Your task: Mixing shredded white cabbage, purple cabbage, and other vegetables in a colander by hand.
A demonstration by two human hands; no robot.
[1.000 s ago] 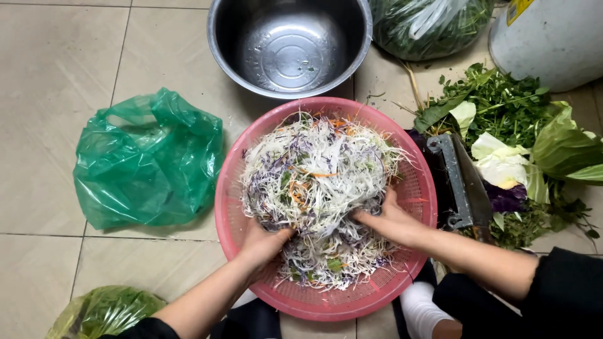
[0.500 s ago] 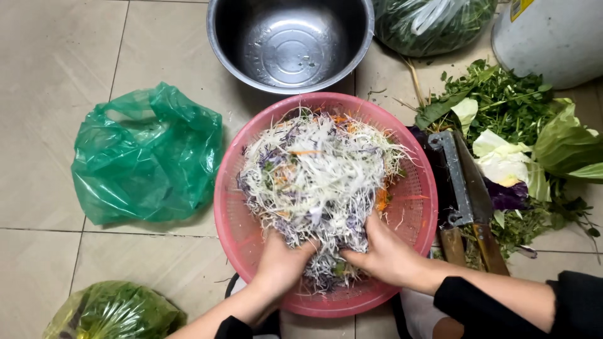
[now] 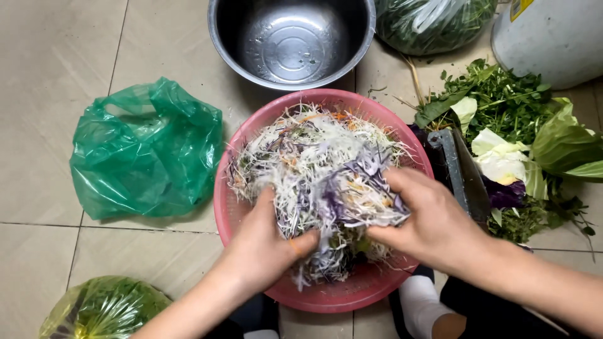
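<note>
Shredded cabbage (image 3: 320,163): white, purple, orange strands, tangled.

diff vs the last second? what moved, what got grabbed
Both hands came up from the near side of the pink basket: left hand and right hand now lift and fold a clump of the shredded vegetables toward the middle. Steel bowl, green bag and leaf scraps stayed put.

Beige tiled floor (image 3: 56,81) w/ thin dark grout lines, evenly lit, soft shadows. No walls or windows in view. At top right, a pale rounded container (image 3: 553,37), poss. a plastic bucket, stands on the tiles.
</note>
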